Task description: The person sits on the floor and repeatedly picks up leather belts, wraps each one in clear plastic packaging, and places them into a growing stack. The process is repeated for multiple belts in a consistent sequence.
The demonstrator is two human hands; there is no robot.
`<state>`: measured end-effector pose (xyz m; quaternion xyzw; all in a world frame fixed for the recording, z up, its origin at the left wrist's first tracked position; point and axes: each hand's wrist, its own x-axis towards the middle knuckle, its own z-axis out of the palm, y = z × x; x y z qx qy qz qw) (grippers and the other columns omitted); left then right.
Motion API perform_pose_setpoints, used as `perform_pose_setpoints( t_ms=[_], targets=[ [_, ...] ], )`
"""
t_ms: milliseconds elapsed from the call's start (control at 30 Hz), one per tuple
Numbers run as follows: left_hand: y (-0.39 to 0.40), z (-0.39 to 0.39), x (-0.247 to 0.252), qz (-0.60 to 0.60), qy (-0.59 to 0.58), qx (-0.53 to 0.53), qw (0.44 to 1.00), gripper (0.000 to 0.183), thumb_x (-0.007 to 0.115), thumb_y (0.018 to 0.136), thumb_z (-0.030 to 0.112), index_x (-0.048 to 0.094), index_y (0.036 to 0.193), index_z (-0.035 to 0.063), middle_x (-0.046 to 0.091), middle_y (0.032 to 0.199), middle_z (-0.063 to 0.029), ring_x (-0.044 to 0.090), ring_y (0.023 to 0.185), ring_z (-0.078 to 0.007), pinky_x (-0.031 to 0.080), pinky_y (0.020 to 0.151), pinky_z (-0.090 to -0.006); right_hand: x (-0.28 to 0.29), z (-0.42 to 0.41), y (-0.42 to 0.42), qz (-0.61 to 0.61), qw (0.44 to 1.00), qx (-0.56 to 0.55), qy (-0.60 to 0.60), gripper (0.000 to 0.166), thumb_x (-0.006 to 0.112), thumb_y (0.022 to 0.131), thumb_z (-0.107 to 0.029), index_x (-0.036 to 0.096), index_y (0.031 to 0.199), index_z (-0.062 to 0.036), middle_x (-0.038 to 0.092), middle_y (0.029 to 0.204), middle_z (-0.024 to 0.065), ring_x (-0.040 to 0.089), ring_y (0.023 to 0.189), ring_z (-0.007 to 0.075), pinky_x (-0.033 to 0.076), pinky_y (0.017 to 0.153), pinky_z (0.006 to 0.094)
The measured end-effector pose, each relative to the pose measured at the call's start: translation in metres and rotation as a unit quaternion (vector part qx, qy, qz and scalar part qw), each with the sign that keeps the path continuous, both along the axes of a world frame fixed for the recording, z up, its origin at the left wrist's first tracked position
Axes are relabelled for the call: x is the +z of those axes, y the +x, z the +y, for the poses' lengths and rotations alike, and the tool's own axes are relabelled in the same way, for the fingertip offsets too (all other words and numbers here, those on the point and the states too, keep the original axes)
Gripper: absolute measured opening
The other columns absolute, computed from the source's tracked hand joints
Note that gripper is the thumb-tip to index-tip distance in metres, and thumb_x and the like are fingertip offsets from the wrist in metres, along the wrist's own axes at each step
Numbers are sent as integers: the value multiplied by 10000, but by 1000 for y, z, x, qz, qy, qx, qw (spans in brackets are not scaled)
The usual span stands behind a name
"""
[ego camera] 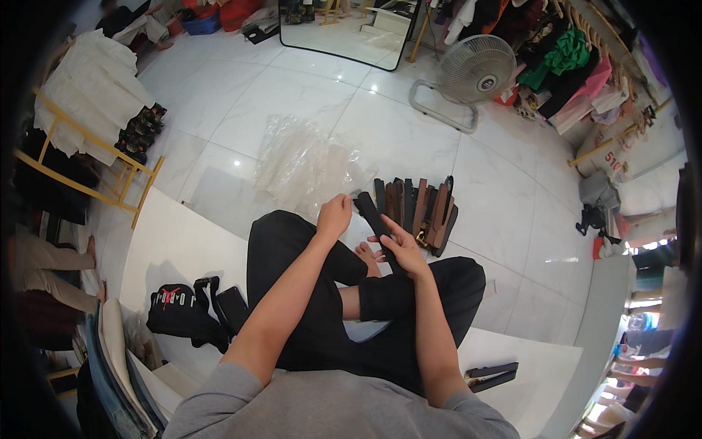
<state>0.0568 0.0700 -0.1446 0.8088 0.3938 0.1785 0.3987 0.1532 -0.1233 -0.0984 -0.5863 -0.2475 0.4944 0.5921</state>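
Observation:
My right hand (403, 247) is closed around a folded black strap, apparently a belt (374, 217), held at a slant above my lap. Beside its upper end is my left hand (333, 218), with curled fingers. Whether those fingers pinch anything is too small to tell. Just beyond my right hand, several folded black and brown belts (421, 206) lie in a row on the tiled floor, some with gold-coloured buckles. Clear plastic wrappers (301, 162) are spread on the floor left of the belts.
I sit on a white bench (181, 236). A black bag (175, 313) and a phone (233, 307) lie to my left, a folded black strap (493, 376) to my right. Ahead stand a floor fan (477, 68) and a mirror (351, 33). Clothes racks (93, 131) flank the room; other people are at left.

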Motion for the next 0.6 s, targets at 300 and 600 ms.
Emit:
perform_pose_setpoints(
  t_ms=[300,600],
  targets=[
    [3,-19,11,-45,-28,-104,993,311,502,971,260,613,854,-5,665,692,-165,652,700,-378,497,661,-471,8,-21,9,337,935,-111,20,478,583,950,-206,453,1362,-2,648,1130,108,651,780,81,547,546,195],
    [16,-13,-7,-42,-11,-41,998,292,502,970,263,604,875,7,654,732,-176,650,726,-377,492,664,-448,48,-38,4,461,883,-88,-14,437,566,965,-277,495,1333,-53,684,955,61,639,603,61,549,433,208]
  ],
)
